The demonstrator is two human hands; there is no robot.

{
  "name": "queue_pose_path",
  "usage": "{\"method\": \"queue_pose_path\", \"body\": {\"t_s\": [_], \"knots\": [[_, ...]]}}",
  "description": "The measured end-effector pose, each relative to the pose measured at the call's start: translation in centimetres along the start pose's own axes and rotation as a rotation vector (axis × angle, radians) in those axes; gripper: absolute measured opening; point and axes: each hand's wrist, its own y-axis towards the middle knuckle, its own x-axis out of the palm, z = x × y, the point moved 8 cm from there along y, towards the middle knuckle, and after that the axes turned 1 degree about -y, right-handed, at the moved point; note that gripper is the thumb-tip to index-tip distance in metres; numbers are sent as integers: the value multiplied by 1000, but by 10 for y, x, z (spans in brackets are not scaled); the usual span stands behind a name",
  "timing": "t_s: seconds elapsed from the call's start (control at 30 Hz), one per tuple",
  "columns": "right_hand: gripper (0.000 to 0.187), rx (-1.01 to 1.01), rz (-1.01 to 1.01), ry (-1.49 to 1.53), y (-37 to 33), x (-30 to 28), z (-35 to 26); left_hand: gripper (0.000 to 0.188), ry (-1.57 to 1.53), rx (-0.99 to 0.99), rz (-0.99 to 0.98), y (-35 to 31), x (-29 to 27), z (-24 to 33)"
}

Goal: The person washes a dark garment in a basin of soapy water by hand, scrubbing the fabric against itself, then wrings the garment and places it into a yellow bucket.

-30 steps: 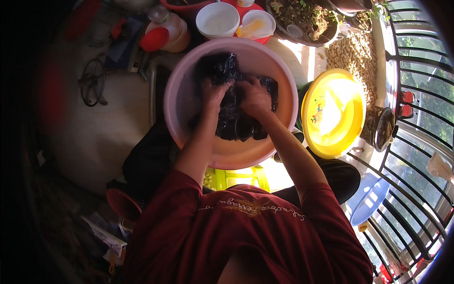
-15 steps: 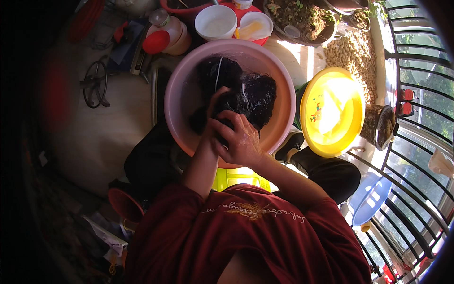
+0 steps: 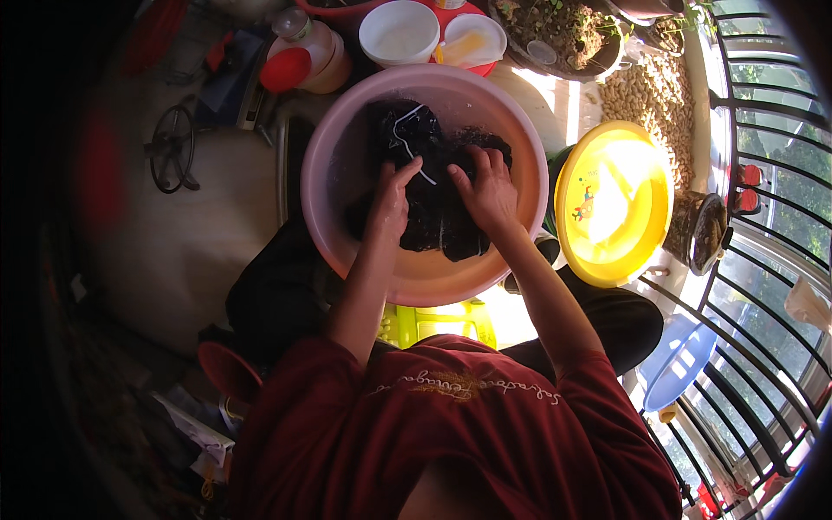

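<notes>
A wet black garment (image 3: 438, 212) with a white drawstring (image 3: 399, 130) lies bunched in shallow water inside a large pink basin (image 3: 315, 204). My left hand (image 3: 393, 198) reaches into the cloth on its left side; the thumb stands out, while the other fingertips are partly hidden by dark fabric. On the right side of the garment rests my right hand (image 3: 490, 192), thumb held apart and fingers spread over the cloth. Both hands look open, touching the garment without a visible grip. The two hands are apart, with black cloth between them.
Beside the basin on the right is a yellow basin (image 3: 568, 247) in bright sun. A white bowl (image 3: 399, 35) and a red-lidded jar (image 3: 286, 69) stand beyond it. Below is a yellow-green stool (image 3: 442, 322). A blue basin (image 3: 676, 364) leans by the window bars.
My hands were together, squeezing bunched black cloth near the basin's middle. They have separated, the right one moving right and forward, and the garment now lies spread lower with its drawstring loose.
</notes>
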Motion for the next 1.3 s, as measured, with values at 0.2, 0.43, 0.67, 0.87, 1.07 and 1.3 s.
{"method": "queue_pose_path", "body": {"t_s": [0.2, 0.43, 0.67, 0.87, 1.07, 1.3], "knots": [[77, -168, -182, -230, -25, 29, -13, 54, 1131, 330, 159, 48, -23, -2], [67, 64, -349, -135, 17, 49, 0, 65, 1258, 86, 181, 85, -37, -21], [49, -135, -236, 477, -18, -33, -60, 49, -262, -258, -155, 24, 8, -27], [44, -442, -135, 307, -79, -47, -128, 57, -102, 37, -274, -43, 32, 7], [36, -303, 38, 248, -46, -34, -104, 41, -454, -116, -434, -16, 24, -28], [32, 35, 55, 123, 3, -6, -22, 20, -260, -256, 128, -13, -2, -41]]}}
